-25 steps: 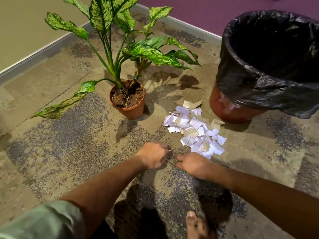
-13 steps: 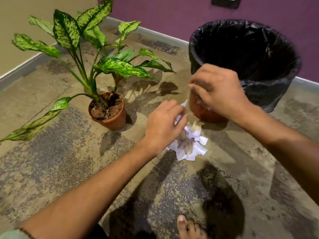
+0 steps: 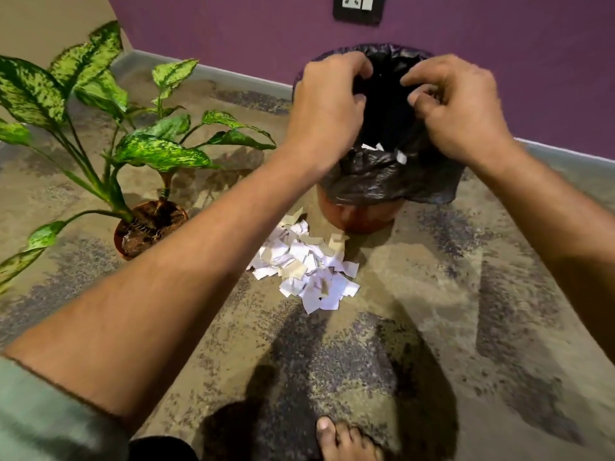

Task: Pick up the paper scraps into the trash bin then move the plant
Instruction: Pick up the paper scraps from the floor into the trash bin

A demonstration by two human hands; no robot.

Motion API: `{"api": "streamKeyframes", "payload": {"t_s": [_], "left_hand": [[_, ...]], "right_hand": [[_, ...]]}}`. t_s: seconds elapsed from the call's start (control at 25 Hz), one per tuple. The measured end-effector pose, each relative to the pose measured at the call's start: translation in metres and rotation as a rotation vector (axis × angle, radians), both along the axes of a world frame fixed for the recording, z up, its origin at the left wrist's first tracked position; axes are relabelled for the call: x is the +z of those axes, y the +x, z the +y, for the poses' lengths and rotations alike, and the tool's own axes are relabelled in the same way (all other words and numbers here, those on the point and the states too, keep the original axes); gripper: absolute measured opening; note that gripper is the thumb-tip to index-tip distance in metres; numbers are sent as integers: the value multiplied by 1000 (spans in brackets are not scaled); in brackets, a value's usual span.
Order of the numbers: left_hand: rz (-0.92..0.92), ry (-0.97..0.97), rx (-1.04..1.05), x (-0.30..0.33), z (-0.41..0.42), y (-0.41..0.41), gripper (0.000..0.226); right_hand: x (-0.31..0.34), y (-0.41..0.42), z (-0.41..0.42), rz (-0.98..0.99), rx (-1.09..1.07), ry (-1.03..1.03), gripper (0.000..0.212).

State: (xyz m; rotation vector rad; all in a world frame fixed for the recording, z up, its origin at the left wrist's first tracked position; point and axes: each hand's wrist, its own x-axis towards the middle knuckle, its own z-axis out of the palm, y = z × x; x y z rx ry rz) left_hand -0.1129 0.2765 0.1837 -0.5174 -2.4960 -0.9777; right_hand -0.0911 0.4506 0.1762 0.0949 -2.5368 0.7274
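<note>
Both my hands hover over the mouth of the trash bin, a brown bucket lined with a black bag. My left hand and my right hand have their fingers loosely curled and apart. A few white scraps are dropping into the bag below them. The pile of white and tan paper scraps lies on the floor in front of the bin, under my left forearm. The plant, with speckled green leaves in a terracotta pot, stands to the left of the pile.
A purple wall with a grey skirting board runs behind the bin, with a black switch plate above it. My bare foot rests on the patterned carpet near the bottom edge.
My hands gathered scraps at the pile, lifted them, and now both sit over the bin with scraps falling in. The view has tilted up toward the wall.
</note>
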Motion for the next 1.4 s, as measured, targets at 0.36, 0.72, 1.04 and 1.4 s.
{"api": "streamKeyframes", "payload": {"t_s": [0.36,0.72,1.04,1.4], "left_hand": [[138,6,-183,-60,-47,58,34],[-390,-439,-179,-194,-99,86,40],[-667,-645,-173,-243,-97,75,92],[-688,-654,-194,-251,-96,78,63]], "right_hand": [[-5,41,-50,138,202,-95,17],[-141,88,-39,-1095,462,486,7],[-217,129,0,-1109,319,866,22],[-220,115,4,-1033,233,641,11]]}}
